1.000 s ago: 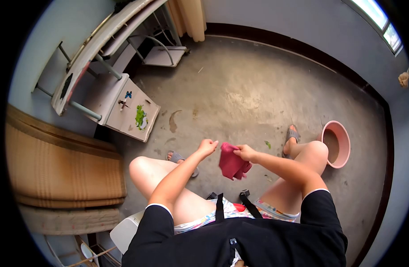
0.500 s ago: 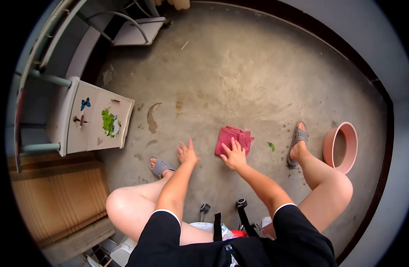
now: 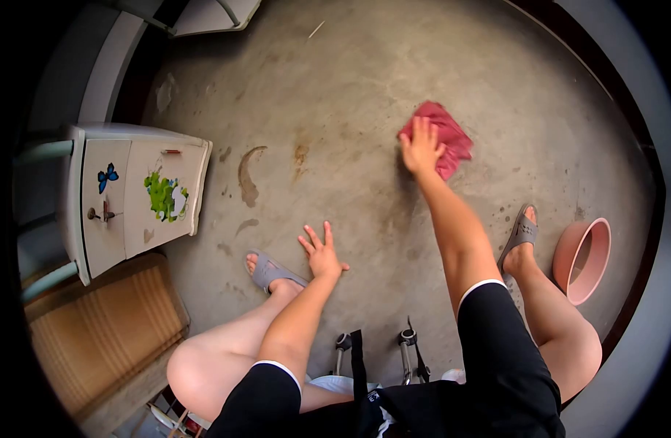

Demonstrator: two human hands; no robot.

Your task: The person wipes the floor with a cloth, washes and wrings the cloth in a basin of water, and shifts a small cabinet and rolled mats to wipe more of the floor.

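A folded dark-pink cloth [image 3: 449, 137] lies on the grey concrete floor [image 3: 350, 87], well out in front of me. My right hand [image 3: 423, 150] rests flat on its near-left part, fingers stretched out and not wrapped around it. The arm behind it is extended forward. Closer to me, my left hand [image 3: 323, 257] is open with fingers spread, low over or on the floor; whether it touches I cannot tell. It holds nothing and is just right of the grey slipper [image 3: 271, 271] on my left foot.
A pink basin [image 3: 600, 255] stands right of my slippered right foot [image 3: 522, 230]. On the left are a white cabinet [image 3: 142, 193] with stickers and a tan striped padded seat [image 3: 109, 328]. Brown stains [image 3: 246, 179] mark the floor. Metal legs [image 3: 406, 358] show near my lap.
My right hand has slid forward and to the right, taking the cloth along. My left hand has shifted slightly right and stays spread. The view has tilted a little.
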